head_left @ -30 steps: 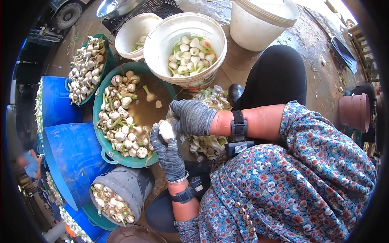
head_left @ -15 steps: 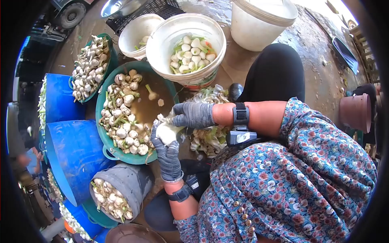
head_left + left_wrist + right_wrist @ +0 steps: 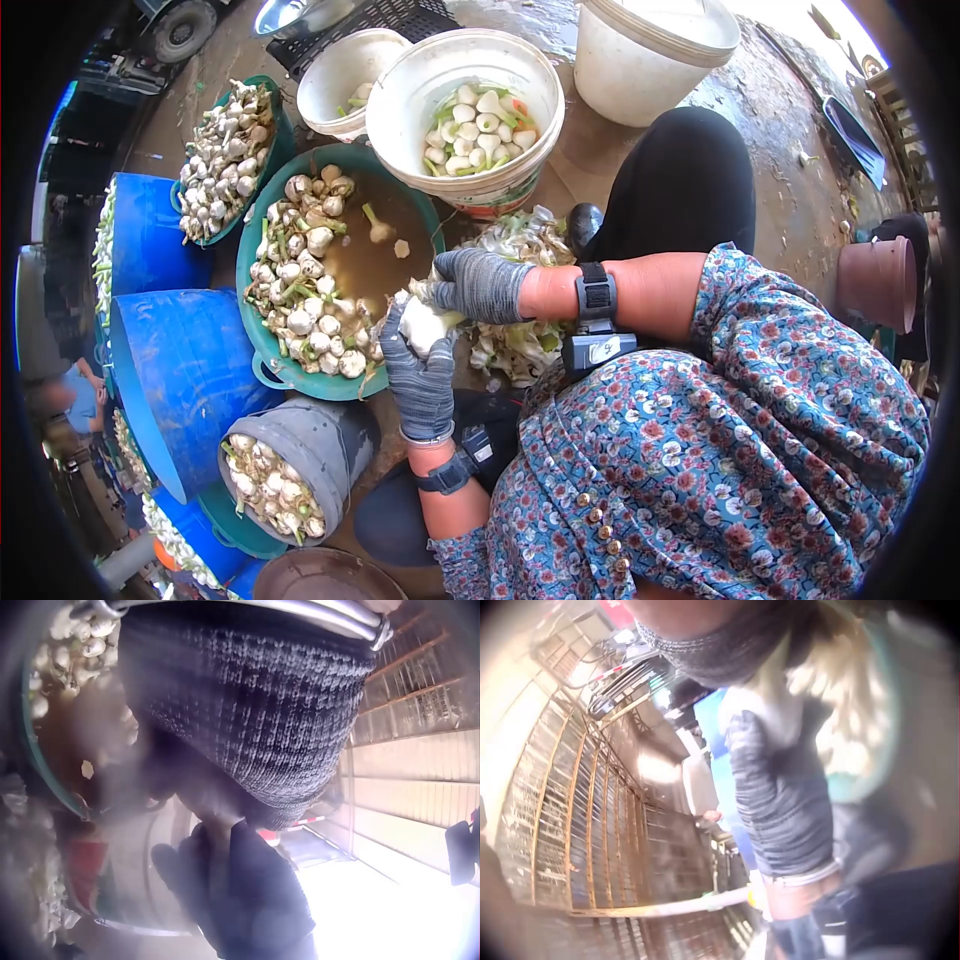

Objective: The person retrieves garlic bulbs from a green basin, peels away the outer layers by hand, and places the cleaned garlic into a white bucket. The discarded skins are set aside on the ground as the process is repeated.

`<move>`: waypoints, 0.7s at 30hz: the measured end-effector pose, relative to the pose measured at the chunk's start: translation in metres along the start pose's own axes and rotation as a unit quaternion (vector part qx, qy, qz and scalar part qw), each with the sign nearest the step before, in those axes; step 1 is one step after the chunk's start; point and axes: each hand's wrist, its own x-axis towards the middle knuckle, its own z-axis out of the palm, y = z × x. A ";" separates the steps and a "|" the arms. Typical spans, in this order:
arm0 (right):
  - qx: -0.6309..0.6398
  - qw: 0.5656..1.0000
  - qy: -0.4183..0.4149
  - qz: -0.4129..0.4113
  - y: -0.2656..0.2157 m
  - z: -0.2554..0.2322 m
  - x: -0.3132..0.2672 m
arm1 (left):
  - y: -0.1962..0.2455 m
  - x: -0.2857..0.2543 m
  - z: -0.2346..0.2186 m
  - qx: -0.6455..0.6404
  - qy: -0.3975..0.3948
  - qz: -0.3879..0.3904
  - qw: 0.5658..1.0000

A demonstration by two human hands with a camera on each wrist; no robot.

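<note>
Before the person's chest, the gloved left hand [image 3: 420, 390] holds a white garlic bulb [image 3: 425, 325], thumb and fingers wrapped about its lower side. The gloved right hand [image 3: 480, 285] pinches at the bulb's upper side with curled fingers. Its fingertips are partly hidden. In the right wrist view the left hand [image 3: 780, 799] grips the pale, blurred bulb [image 3: 765, 712] from below. Just beyond the hands is a green tub [image 3: 262, 350] of brown water, with unpeeled garlic bulbs [image 3: 300, 270] heaped on its left side. A pile of garlic skins [image 3: 515, 345] lies below the right forearm.
A white bucket [image 3: 385, 115] with peeled bulbs in water stands behind the tub. Nearby are a smaller white bucket [image 3: 325, 85], a grey bucket [image 3: 345, 450] of garlic, a blue barrel [image 3: 190, 370] and a green basket [image 3: 280, 135] of garlic. A closed white bucket [image 3: 640, 80] stands farther back.
The bulb has been turned in the left hand and more of its white side now shows. The right hand, which covered its top, has shifted slightly along it. The head view has drifted a little.
</note>
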 end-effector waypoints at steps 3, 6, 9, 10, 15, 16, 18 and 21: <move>0.045 0.999 -0.029 0.000 0.001 0.000 0.000 | -0.007 0.003 0.002 -0.037 0.036 0.042 0.998; -0.021 0.987 0.070 -0.144 -0.005 -0.002 -0.010 | -0.015 0.002 0.000 -0.252 0.021 -0.080 0.964; -0.041 0.978 0.069 -0.195 -0.002 0.004 -0.010 | -0.018 0.004 0.001 -0.345 -0.015 -0.219 0.913; -0.039 0.982 0.075 -0.168 -0.004 -0.001 -0.012 | -0.016 0.004 0.003 -0.302 0.006 -0.200 0.932; 0.052 0.994 0.092 0.028 0.007 -0.015 0.018 | -0.017 0.010 0.005 -0.110 0.007 -0.045 0.993; 0.148 0.984 0.086 0.043 0.012 -0.028 0.024 | -0.015 0.011 0.005 -0.205 -0.003 -0.037 0.978; 0.068 0.994 0.065 0.048 0.021 -0.054 0.037 | -0.004 0.015 0.005 -0.282 0.018 -0.087 0.955; -0.170 0.979 -0.111 -0.008 0.024 -0.062 0.033 | -0.010 0.023 0.005 -0.312 0.074 -0.146 0.936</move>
